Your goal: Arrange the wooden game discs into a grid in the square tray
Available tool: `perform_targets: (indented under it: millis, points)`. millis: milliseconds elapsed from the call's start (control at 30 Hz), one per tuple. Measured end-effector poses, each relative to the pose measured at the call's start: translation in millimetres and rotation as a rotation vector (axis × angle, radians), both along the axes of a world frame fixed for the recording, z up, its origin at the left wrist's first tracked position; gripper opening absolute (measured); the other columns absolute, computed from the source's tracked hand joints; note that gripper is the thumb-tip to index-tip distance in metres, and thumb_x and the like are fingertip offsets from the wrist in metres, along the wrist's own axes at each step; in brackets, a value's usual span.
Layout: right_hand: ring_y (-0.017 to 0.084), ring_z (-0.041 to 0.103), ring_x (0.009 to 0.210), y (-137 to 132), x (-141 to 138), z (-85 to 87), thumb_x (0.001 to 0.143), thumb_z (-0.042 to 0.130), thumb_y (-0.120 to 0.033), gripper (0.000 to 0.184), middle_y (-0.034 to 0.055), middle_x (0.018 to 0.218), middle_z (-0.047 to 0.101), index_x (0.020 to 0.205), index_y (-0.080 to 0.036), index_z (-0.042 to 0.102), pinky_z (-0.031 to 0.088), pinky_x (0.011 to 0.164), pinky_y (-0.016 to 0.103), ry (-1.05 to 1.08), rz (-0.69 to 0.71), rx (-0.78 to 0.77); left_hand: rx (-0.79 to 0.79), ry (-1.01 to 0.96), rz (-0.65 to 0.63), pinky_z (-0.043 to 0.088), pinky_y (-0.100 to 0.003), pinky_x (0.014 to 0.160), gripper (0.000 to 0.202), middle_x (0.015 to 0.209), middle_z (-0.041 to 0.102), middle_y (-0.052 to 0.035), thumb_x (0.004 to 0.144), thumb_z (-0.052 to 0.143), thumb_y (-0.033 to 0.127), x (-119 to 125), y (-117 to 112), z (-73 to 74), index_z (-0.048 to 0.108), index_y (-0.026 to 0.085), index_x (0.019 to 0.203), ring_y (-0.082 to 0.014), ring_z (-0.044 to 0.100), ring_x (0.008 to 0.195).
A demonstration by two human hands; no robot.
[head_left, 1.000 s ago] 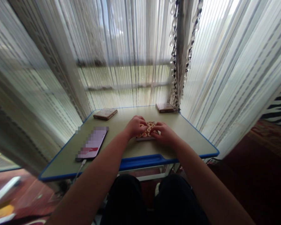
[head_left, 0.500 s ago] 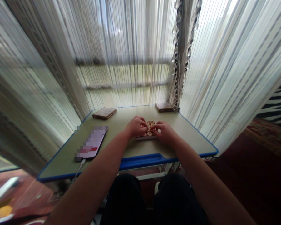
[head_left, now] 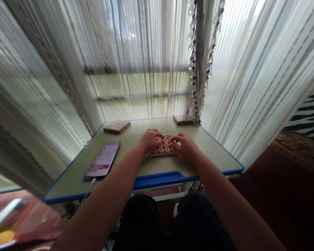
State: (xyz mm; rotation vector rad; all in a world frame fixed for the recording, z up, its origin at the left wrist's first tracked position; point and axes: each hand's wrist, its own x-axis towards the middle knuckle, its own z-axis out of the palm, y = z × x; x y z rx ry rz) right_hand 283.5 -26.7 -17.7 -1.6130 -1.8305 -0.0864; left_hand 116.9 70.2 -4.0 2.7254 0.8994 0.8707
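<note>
A small flat tray (head_left: 164,153) packed with several round wooden pieces with red markings (head_left: 166,144) lies in the middle of a beige desk (head_left: 136,164). My left hand (head_left: 151,140) rests on the tray's left side, fingers curled onto the pieces. On the right side my right hand (head_left: 186,145) has its fingertips bent down onto the pieces. Both hands hide part of the tray, and whether either pinches a piece cannot be made out.
A phone (head_left: 103,162) with a cable lies on the desk's left part. Two flat wooden boxes sit at the back, one left (head_left: 117,127) and one right (head_left: 183,119). Sheer curtains (head_left: 136,59) surround the desk. My knees are under the blue front edge (head_left: 157,179).
Both hands have shifted slightly over the tray, the right one drawing a little to the right so more pieces show between them. The camera view wobbled a bit.
</note>
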Motion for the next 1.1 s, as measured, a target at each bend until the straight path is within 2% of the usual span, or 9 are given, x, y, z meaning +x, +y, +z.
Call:
perform_targets:
  millis: [233, 533, 633, 833, 967, 1100]
  points:
    - [0.019, 0.046, 0.091, 3.2, -0.7, -2.2, 0.084, 0.040, -0.041, 0.034, 0.0074, 0.092, 0.053, 0.100, -0.024, 0.065, 0.033, 0.086, 0.031, -0.097, -0.024, -0.042, 0.031, 0.075, -0.009, 0.041, -0.032, 0.084, 0.026, 0.083, 0.061, -0.0029, 0.068, 0.048, 0.027, 1.2, 0.7, -1.7, 0.072, 0.023, 0.078, -0.0177, 0.051, 0.084]
    - [0.018, 0.045, 0.091, 3.2, -2.4, -3.7, 0.085, 0.038, -0.043, 0.035, 0.0066, 0.092, 0.052, 0.101, -0.026, 0.064, 0.033, 0.087, 0.031, -0.113, 0.002, -0.081, 0.057, 0.044, -0.015, 0.041, -0.031, 0.084, 0.026, 0.082, 0.061, -0.0032, 0.068, 0.047, 0.024, 0.8, 1.2, -2.0, 0.071, 0.021, 0.076, -0.0177, 0.051, 0.083]
    - [0.018, 0.046, 0.092, 3.2, -2.4, -2.6, 0.085, 0.039, -0.039, 0.034, 0.0069, 0.094, 0.054, 0.103, -0.024, 0.063, 0.033, 0.087, 0.030, -0.095, -0.017, -0.056, 0.051, -0.025, 0.047, 0.041, -0.031, 0.085, 0.029, 0.082, 0.062, -0.0037, 0.068, 0.043, 0.019, -0.2, 4.3, -1.0, 0.070, 0.020, 0.078, -0.0175, 0.053, 0.085]
    - [0.017, 0.051, 0.092, 7.0, 1.5, -1.5, 0.086, 0.037, -0.029, 0.033, 0.0090, 0.094, 0.058, 0.102, -0.016, 0.063, 0.035, 0.088, 0.028, -0.012, -0.065, -0.004, -0.004, -0.183, 0.275, 0.040, -0.031, 0.089, 0.033, 0.087, 0.064, -0.0049, 0.067, 0.038, 0.013, -4.2, 19.9, -3.4, 0.068, 0.017, 0.082, -0.0170, 0.055, 0.088]
    - [0.016, 0.052, 0.097, 11.2, 3.7, -4.7, 0.086, 0.034, -0.025, 0.035, 0.0109, 0.104, 0.058, 0.108, -0.012, 0.059, 0.036, 0.090, 0.025, 0.113, -0.075, 0.010, -0.172, -0.263, 0.361, 0.043, -0.028, 0.084, 0.034, 0.092, 0.066, -0.0054, 0.073, 0.036, 0.018, -6.4, 29.6, -7.6, 0.066, 0.015, 0.089, -0.0162, 0.056, 0.090]
    - [0.016, 0.052, 0.100, 12.0, 1.4, -6.8, 0.087, 0.034, -0.026, 0.035, 0.0110, 0.108, 0.058, 0.110, -0.013, 0.056, 0.036, 0.091, 0.028, 0.123, -0.062, -0.068, -0.269, -0.197, 0.376, 0.045, -0.025, 0.076, 0.029, 0.086, 0.067, -0.0046, 0.074, 0.042, 0.027, -7.5, 28.9, -8.3, 0.066, 0.017, 0.087, -0.0164, 0.059, 0.082]
